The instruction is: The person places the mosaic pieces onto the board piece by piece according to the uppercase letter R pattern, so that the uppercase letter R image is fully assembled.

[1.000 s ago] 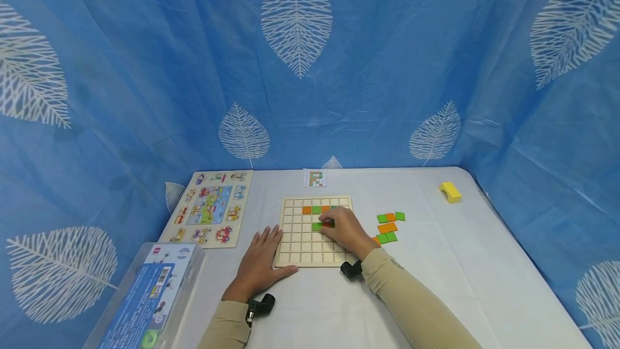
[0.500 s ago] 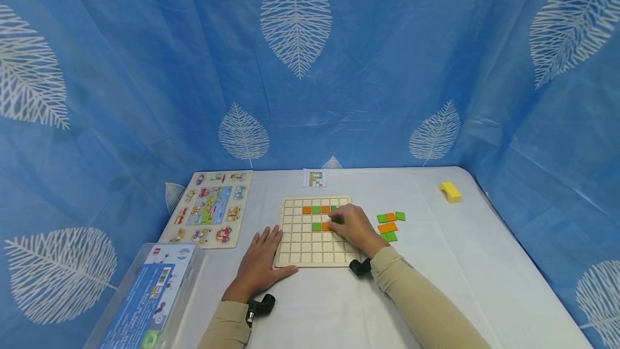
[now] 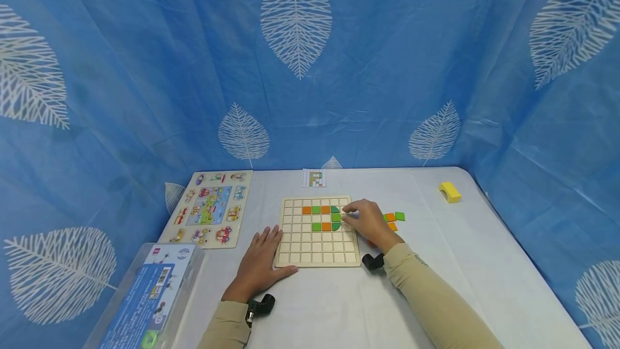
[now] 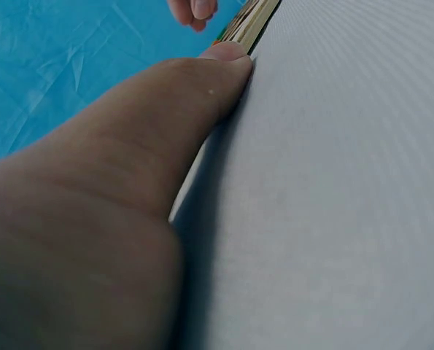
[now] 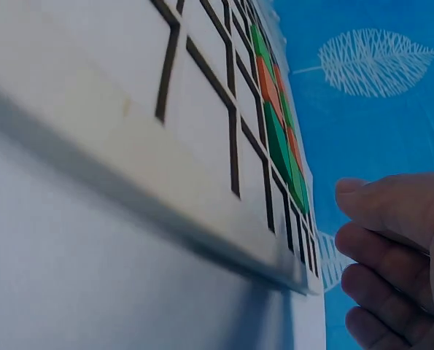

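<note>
A wooden grid board (image 3: 310,252) lies on the white table. In it sit square orange and green tiles (image 3: 326,227) and two rounded dark green tiles, arranged like a sideways arch closed on the right. My left hand (image 3: 260,260) rests spread along the board's left front corner, its thumb (image 4: 202,87) at the front edge in the left wrist view. Over the board's right edge hovers my right hand (image 3: 369,222), fingers loosely bent. Nothing shows between its thumb and fingers (image 5: 384,251) in the right wrist view.
Loose green and orange tiles (image 3: 399,216) lie right of the board, partly hidden by my right hand. A small pattern card (image 3: 315,178) lies behind it. A vehicle puzzle (image 3: 169,233) and a plastic box (image 3: 145,295) stand at left, a yellow arch block (image 3: 451,192) at far right.
My right hand has moved right, off the tiles in the board. A rounded dark green tile it covered now shows at the end of the lower row. My left hand stays put.
</note>
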Demonstrator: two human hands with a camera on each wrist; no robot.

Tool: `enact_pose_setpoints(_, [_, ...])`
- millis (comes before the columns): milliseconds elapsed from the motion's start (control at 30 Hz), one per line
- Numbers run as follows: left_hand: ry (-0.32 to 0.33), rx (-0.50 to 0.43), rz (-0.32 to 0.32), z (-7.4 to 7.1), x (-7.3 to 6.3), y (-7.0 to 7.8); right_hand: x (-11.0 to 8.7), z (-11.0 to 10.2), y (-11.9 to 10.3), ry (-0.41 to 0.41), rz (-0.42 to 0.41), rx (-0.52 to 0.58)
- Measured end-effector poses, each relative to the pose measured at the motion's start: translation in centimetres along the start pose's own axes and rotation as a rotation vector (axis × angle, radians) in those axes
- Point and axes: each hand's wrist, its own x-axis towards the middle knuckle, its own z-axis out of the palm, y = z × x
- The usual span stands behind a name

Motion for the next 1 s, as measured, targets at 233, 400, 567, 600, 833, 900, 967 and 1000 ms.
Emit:
enact_pose_setpoints(233, [0.001, 0.002, 0.005, 0.0, 0.0, 0.0, -0.3, -1.3, 1.2, 0.023, 0.044, -0.041])
enact_pose_setpoints(400, [0.0, 0.004, 0.005, 0.0, 0.0, 0.0, -0.4, -2.5, 2.1, 0.035, 0.074, -0.079])
enact_pose_setpoints(567, [-0.008, 0.0, -0.003, 0.0, 0.0, 0.0, -0.5, -3.8, 2.9, 0.036, 0.103, -0.082])
enact_pose_setpoints(600, [-0.011, 0.001, -0.006, 0.0, 0.0, 0.0, -0.6, -4.1, 3.1, 0.035, 0.108, -0.081])
enact_pose_setpoints(833, [-0.018, 0.013, -0.009, -0.1, 0.0, 0.0, -1.0, -5.4, 4.3, 0.012, 0.161, -0.061])
enact_pose_setpoints(900, [-0.016, 0.006, -0.007, -0.1, -0.1, 0.0, -1.1, -5.7, 4.6, 0.002, 0.184, -0.061])
enact_pose_setpoints(967, [-0.012, -0.002, -0.002, -0.1, -0.1, 0.0, -1.2, -5.9, 4.8, -0.007, 0.205, -0.064])
enact_pose_setpoints(1000, [-0.017, -0.002, -0.006, -0.1, -0.1, 0.0, -1.2, -6.0, 4.9, -0.01, 0.214, -0.066])
